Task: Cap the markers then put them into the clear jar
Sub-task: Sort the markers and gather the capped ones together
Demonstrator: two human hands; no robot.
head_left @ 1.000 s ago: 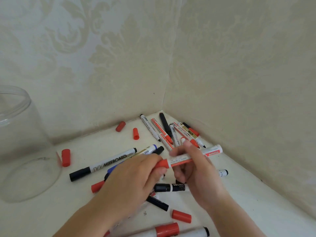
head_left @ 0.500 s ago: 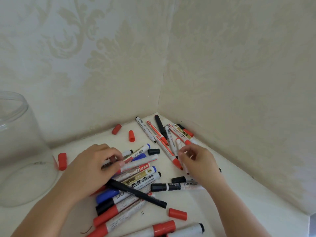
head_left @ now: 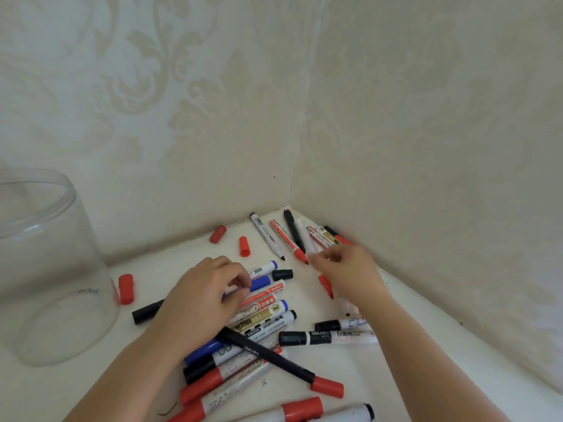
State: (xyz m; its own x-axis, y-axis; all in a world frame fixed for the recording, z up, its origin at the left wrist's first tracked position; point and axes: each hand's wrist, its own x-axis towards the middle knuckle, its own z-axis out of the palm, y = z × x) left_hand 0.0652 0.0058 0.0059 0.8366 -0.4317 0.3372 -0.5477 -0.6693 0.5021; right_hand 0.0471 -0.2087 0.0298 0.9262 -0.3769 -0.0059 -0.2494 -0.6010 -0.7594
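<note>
Markers (head_left: 262, 315) heaped under the left hand (head_left: 198, 303), fingers curled pinching one; right hand (head_left: 347, 272) — nearer the uncapped corner row (head_left: 286, 239) — half-curled, grasp unclear. Barrels point toward the corner; empty clear jar (head_left: 45, 269) stands far left.

Two walls (head_left: 426, 123) papered in pale cream damask meet in a corner above a white surface (head_left: 457, 370), under soft, even light.

You have one head view, looking forward and down, close over the white tabletop (head_left: 426, 345) into a wall corner (head_left: 292, 190).
</note>
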